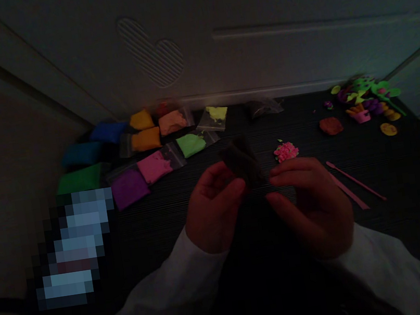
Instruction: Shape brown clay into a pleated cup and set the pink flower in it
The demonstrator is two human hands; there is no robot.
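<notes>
Between the thumb and fingers of my left hand (pixel 217 206) is a dark, uneven lump (pixel 242 160); the dim light hides whether it is bare clay or a packet. My right hand (pixel 315 205) is at the lump's right side, thumb and fingers curved with a gap between them, and nothing shows in that gap. Just beyond the right fingertips lies a small cluster of pink bits with green edges (pixel 286 152). To the right of that hand are two pink modelling tools (pixel 356 181), lying slantwise on the dark table (pixel 159 239).
Clay packets in several colours, including purple (pixel 129 187), pink (pixel 155 166) and green (pixel 81 179), lie at the left. A dark packet (pixel 263 107) rests by the wall. Farther right are a reddish-brown lump (pixel 330 126) and colourful clay figures (pixel 368 94). A blurred-out bright rectangle (pixel 75 246) stands left.
</notes>
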